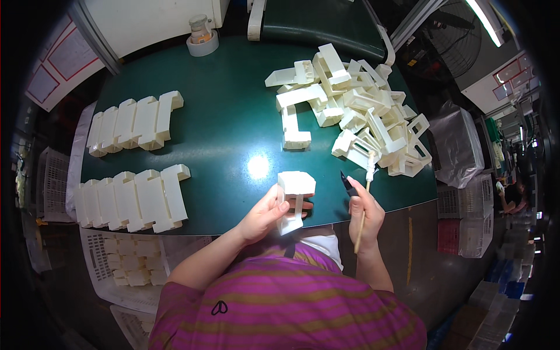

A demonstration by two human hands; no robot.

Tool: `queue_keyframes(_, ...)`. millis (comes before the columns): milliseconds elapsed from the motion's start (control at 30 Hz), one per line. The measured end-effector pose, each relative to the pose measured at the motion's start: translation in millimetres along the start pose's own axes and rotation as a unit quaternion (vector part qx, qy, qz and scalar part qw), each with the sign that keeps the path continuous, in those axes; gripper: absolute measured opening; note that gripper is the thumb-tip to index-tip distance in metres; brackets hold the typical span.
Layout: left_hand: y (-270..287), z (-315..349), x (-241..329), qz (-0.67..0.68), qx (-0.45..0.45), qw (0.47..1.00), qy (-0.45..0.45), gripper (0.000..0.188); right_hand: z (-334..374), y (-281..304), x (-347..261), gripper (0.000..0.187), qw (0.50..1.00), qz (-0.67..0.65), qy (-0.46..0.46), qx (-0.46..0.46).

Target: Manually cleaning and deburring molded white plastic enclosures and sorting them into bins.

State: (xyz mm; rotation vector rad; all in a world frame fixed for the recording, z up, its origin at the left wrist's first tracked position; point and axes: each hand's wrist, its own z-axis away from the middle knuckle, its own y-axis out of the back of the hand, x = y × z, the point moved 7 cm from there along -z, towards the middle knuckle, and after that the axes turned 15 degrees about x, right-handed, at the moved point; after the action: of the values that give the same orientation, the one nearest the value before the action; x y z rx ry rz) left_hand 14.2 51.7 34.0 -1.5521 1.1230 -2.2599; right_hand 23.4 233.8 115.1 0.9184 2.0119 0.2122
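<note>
Clasping white part (pixel 296 183), left hand (pixel 261 218) curled

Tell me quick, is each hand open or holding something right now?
Left hand: closed, holding a white part.
Right hand: closed, holding a stick and a black tool.

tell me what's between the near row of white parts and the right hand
In the head view, the left hand holding a white part lies between the near row and the right hand, with green table showing on either side.
</note>
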Motion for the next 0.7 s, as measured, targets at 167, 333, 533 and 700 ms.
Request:
queue_keyframes(167,1,-21,27,-0.045,-0.02,0.999,-0.01,0.069,-16,-18,23,0.058,0.861,-0.391,-0.314,0.088)
queue_keyframes(333,2,-27,29,-0.092,-0.056,0.989,-0.1,0.067,-12,-49,33,0.034,0.712,-0.597,-0.363,0.07)
queue_keyframes(533,22,-23,33,-0.107,-0.017,0.986,-0.13,0.066,-1,-67,13,0.043,0.706,-0.586,-0.396,-0.023)
queue_keyframes(700,20,-30,31,-0.082,0.014,0.986,-0.147,0.063,-14,-72,17,0.04,0.738,-0.559,-0.379,0.015)
